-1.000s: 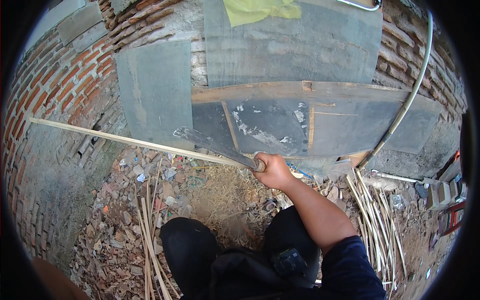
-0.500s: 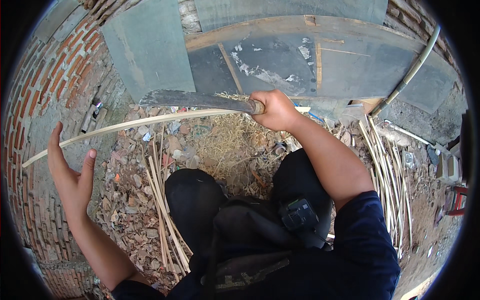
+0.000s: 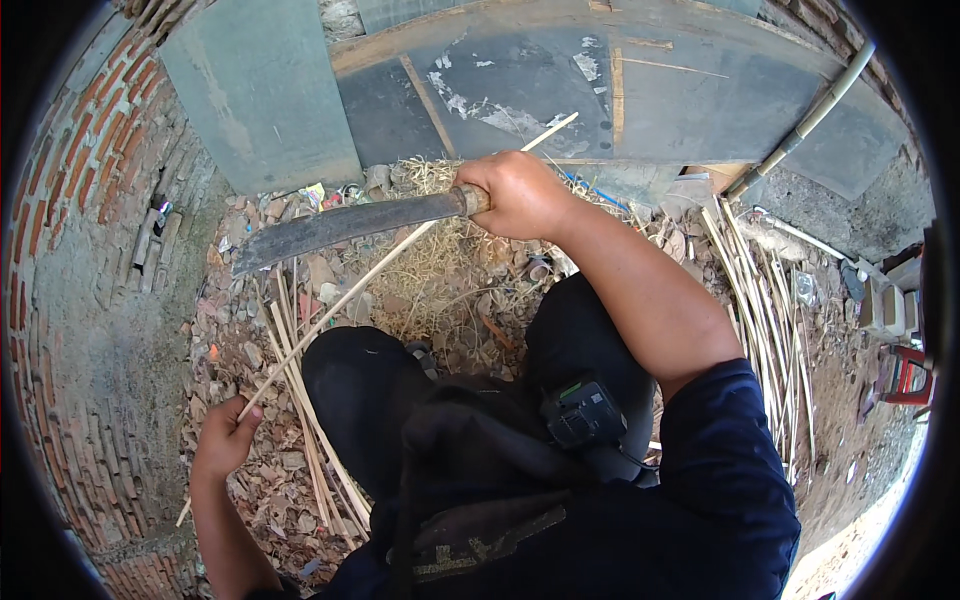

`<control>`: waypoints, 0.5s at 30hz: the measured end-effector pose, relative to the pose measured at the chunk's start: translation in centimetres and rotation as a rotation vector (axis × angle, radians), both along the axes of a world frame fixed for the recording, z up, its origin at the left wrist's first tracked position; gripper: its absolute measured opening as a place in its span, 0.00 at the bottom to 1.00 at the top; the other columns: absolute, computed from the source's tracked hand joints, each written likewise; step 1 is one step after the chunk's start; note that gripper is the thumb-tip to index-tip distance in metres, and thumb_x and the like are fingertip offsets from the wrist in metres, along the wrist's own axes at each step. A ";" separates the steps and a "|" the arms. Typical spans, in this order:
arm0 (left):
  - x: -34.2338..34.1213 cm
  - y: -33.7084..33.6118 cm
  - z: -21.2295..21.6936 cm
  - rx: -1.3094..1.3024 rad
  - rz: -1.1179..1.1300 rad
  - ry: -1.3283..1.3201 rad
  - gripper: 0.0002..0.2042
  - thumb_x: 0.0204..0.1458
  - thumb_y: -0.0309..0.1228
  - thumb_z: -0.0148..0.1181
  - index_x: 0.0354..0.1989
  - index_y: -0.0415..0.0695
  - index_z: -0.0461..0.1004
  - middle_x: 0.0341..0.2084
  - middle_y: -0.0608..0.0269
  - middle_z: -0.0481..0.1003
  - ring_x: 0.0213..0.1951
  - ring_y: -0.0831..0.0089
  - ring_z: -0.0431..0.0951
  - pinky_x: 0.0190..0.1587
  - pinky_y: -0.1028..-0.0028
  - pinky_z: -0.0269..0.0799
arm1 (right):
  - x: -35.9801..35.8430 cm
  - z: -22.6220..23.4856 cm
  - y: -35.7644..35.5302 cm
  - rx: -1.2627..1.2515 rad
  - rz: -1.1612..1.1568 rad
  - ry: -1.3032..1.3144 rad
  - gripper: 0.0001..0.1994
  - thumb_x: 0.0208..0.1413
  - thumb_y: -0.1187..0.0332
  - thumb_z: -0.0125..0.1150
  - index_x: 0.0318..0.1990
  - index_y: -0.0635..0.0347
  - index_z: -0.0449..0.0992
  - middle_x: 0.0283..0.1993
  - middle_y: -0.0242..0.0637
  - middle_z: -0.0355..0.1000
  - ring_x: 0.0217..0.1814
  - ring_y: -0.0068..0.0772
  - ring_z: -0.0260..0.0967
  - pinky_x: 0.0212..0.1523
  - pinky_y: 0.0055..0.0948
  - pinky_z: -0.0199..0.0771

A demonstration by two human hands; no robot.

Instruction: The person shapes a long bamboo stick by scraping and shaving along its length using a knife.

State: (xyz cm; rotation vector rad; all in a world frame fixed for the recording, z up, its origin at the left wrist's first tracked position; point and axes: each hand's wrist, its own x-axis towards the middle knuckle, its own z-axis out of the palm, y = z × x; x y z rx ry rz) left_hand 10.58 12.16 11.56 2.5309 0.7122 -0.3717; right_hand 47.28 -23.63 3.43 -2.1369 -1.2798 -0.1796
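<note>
My right hand [image 3: 520, 195] is closed round the short wooden handle of a machete [image 3: 350, 224], whose broad dark blade points left. A long, thin, pale strip that looks like bamboo [image 3: 340, 305] slants from lower left to upper right. It passes under the blade near the handle and behind my right hand, its far end sticking out beyond. Whether the right fingers also touch the strip is hidden. My left hand [image 3: 224, 440] grips the strip near its lower end, thumb on top. Pale shavings [image 3: 430, 275] lie on the ground below the blade.
Several loose strips [image 3: 315, 440] lie beside my left knee, and a larger pile of strips [image 3: 775, 340] is at the right. A brick wall [image 3: 90, 330] rises on the left; grey panels [image 3: 480, 95] stand ahead. Rubble covers the ground. A red stool [image 3: 908, 378] stands far right.
My left hand, open beside the strip before, has moved down and closed on it. The strip has swung from nearly level to a steep slant. The machete tip has dropped slightly and shifted left.
</note>
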 end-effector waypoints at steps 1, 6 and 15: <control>-1.8 0.0 -1.9 -0.037 0.021 -0.047 0.18 0.65 0.37 0.60 0.26 0.37 0.69 0.16 0.65 0.66 0.23 0.77 0.62 0.26 0.68 0.61 | 0.4 0.0 0.2 0.037 -0.018 -0.006 0.14 0.39 0.70 0.69 0.37 0.57 0.80 0.43 0.40 0.79 0.49 0.49 0.77 0.48 0.46 0.77; -5.8 -6.2 -7.8 -0.142 0.109 -0.152 0.19 0.65 0.40 0.59 0.27 0.38 0.70 0.17 0.66 0.65 0.24 0.78 0.61 0.26 0.70 0.61 | -0.1 0.9 -0.3 0.149 -0.114 -0.381 0.16 0.36 0.71 0.72 0.38 0.55 0.82 0.57 0.30 0.73 0.66 0.40 0.65 0.61 0.39 0.68; -5.7 -11.9 -10.0 -0.006 0.190 -0.252 0.20 0.69 0.41 0.49 0.30 0.37 0.69 0.18 0.42 0.72 0.23 0.44 0.75 0.28 0.56 0.68 | -3.8 1.4 2.8 -0.515 0.150 0.029 0.14 0.49 0.61 0.66 0.41 0.55 0.78 0.37 0.42 0.80 0.44 0.50 0.79 0.46 0.47 0.79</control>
